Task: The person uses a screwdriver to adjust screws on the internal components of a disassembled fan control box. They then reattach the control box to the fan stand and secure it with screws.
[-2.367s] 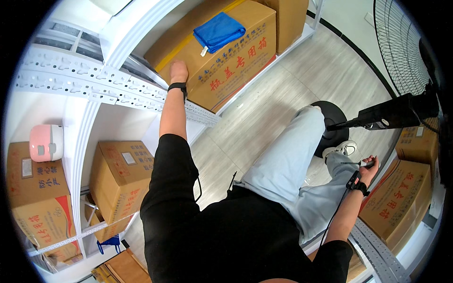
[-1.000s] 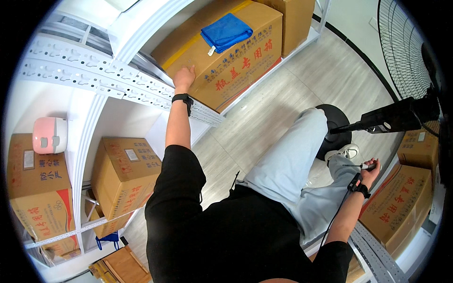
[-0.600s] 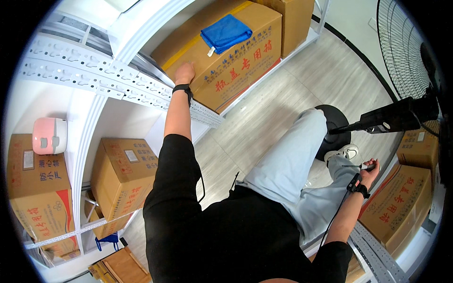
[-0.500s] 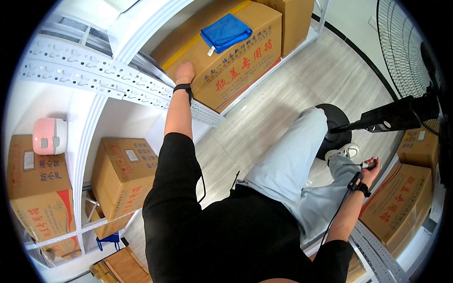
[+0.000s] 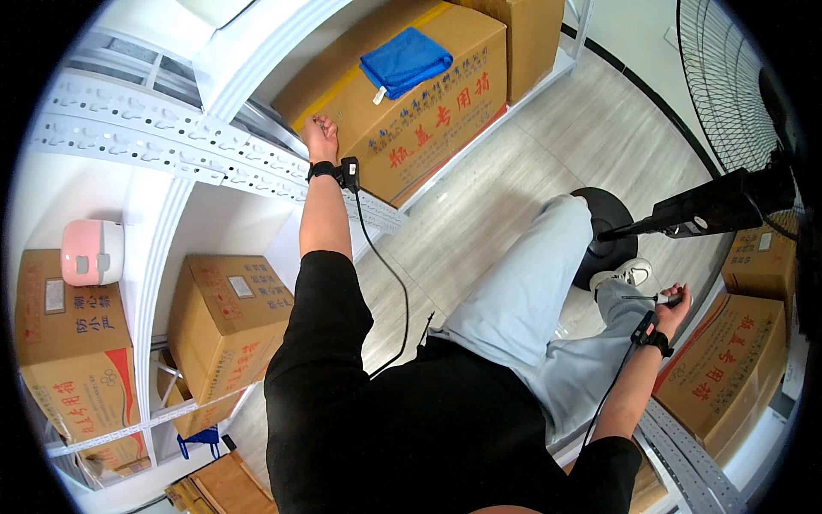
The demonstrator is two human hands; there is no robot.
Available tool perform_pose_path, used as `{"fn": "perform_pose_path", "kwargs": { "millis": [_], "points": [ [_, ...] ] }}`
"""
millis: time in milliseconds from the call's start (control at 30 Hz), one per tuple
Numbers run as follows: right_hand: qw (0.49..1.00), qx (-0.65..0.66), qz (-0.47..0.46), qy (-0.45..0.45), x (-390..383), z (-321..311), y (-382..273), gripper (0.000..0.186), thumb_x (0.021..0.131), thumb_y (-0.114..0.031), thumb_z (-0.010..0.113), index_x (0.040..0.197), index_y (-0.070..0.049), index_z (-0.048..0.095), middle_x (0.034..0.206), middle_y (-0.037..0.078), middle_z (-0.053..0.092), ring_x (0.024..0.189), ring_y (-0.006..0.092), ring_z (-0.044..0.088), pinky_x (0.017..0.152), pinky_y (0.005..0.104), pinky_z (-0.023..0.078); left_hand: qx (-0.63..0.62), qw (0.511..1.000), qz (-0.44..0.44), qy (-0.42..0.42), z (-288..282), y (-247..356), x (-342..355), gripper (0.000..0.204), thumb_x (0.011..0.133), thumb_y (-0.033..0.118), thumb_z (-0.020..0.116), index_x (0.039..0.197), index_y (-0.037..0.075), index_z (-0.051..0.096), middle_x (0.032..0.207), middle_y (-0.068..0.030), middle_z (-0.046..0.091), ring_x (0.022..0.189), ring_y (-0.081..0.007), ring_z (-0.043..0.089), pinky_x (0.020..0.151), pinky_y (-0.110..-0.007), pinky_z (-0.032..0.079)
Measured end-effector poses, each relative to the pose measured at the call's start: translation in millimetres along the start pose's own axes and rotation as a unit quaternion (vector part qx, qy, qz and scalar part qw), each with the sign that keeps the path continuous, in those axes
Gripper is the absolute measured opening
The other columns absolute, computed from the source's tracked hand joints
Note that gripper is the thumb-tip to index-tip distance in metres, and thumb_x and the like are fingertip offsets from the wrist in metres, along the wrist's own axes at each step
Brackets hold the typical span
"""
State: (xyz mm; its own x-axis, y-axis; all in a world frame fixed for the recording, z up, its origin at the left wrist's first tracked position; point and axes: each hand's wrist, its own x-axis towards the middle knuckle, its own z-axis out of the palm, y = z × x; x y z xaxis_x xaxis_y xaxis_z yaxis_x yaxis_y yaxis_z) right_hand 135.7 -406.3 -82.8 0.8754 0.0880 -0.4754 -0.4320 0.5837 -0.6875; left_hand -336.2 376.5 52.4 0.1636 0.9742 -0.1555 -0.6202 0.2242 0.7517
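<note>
My left hand (image 5: 321, 140) is turned so its curled fingers show, at the near left edge of a large cardboard box (image 5: 428, 128). Whatever those fingers hold, if anything, is too small to make out. On top of the box lies a folded blue cloth (image 5: 406, 62), beyond my left hand. My right hand (image 5: 676, 310), beside my lower leg, is closed round the handle of a screwdriver (image 5: 666, 300). Its thin shaft points left.
White perforated shelf beams (image 5: 154, 128) run along the left. A pink and white case (image 5: 90, 253) sits on a carton (image 5: 73, 317). The black fan stand (image 5: 711, 206) rises at the right. More cartons (image 5: 723, 351) stand beside my right arm.
My left hand has rolled over and drawn slightly back left, bringing its curled fingers, the wrist device and its cable into sight. The right hand still holds the screwdriver in nearly the same place.
</note>
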Motion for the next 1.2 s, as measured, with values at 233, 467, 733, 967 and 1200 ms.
{"fn": "perform_pose_path", "kwargs": {
  "millis": [233, 467, 733, 967, 1200],
  "points": [
    [1.0, 0.001, 0.018, -0.007, -4, 17, 14, 0.016, 0.092, -0.02, 0.06, 0.085, -0.007, 0.054, 0.079, 0.004, 0.061, 0.061, 0.014, 0.052, 0.054, 0.0285, 0.042, 0.286, 0.958, 0.026, 0.007, -55, 28, 43, 0.01, 0.089, 0.011, 0.048, 0.089, 0.002, 0.054, 0.08, -0.0171, 0.059, 0.066, -0.0311, 0.055, 0.054, -0.039, 0.042],
    [1.0, -0.017, -0.01, 0.024, -8, 8, -8, 0.016, 0.092, -0.02, 0.06, 0.084, -0.007, 0.055, 0.078, 0.005, 0.06, 0.061, 0.0148, 0.053, 0.054, 0.0289, 0.041, 0.773, 0.609, 0.162, 0.073, 0, -16, -1, 0.034, 0.092, 0.019, 0.045, 0.114, -0.004, 0.057, 0.113, -0.0304, 0.062, 0.108, -0.0463, 0.057, 0.092, -0.05, 0.045],
    [1.0, -0.011, -0.008, 0.025, -15, 13, -7, 0.016, 0.092, -0.02, 0.06, 0.085, -0.006, 0.055, 0.079, 0.005, 0.061, 0.061, 0.0152, 0.053, 0.054, 0.0287, 0.041, 0.864, 0.488, 0.123, 0.005, 33, -8, -27, 0.035, 0.095, 0.024, 0.045, 0.113, -0.001, 0.063, 0.12, -0.0227, 0.062, 0.113, -0.0414, 0.058, 0.094, -0.047, 0.047],
    [1.0, -0.008, 0.004, 0.002, -9, 10, -4, 0.015, 0.093, -0.02, 0.059, 0.086, -0.007, 0.054, 0.08, 0.005, 0.061, 0.062, 0.0154, 0.053, 0.054, 0.0286, 0.042, 0.917, 0.389, 0.065, -0.057, 16, 2, -1, 0.032, 0.092, 0.019, 0.048, 0.11, 0.003, 0.068, 0.119, -0.0193, 0.063, 0.112, -0.0371, 0.06, 0.093, -0.044, 0.049],
    [1.0, 0.004, -0.004, 0.014, -9, 6, -7, 0.015, 0.094, -0.019, 0.058, 0.086, -0.007, 0.054, 0.079, 0.005, 0.06, 0.062, 0.0152, 0.052, 0.054, 0.0285, 0.042, 0.923, 0.371, 0.101, -0.028, 18, -14, -7, 0.031, 0.091, 0.018, 0.047, 0.106, 0.003, 0.07, 0.116, -0.0178, 0.066, 0.107, -0.0371, 0.062, 0.09, -0.045, 0.05]
  ]
}}
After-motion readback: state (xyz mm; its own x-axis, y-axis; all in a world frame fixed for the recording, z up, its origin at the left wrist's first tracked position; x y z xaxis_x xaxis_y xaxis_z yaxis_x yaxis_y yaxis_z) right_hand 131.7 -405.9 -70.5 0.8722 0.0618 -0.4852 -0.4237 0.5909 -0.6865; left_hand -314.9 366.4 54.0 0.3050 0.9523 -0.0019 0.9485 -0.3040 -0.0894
